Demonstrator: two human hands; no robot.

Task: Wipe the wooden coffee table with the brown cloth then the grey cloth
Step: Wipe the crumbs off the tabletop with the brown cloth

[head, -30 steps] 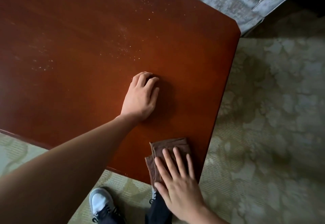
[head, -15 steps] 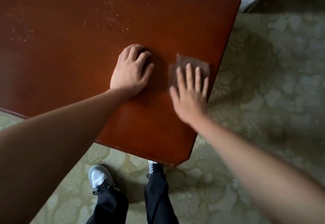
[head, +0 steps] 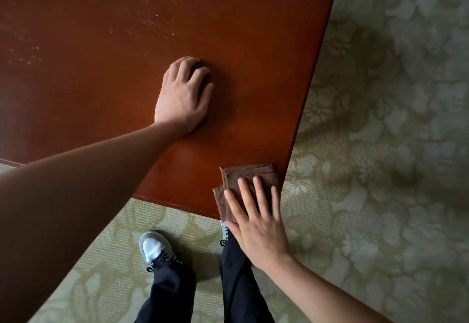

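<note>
Right hand [head: 258,223] lies flat with straight fingers pressing the folded brown cloth [head: 247,178] onto the near right corner of the wooden coffee table [head: 253,56], cloth right at the edge. Left hand [head: 184,95] rests on the tabletop further in, fingers loosely bent, holding nothing. Pale specks [head: 152,20] dot the far surface. Person stands on a patterned carpet [head: 380,145], grey-white sneaker [head: 154,248] showing.
</note>
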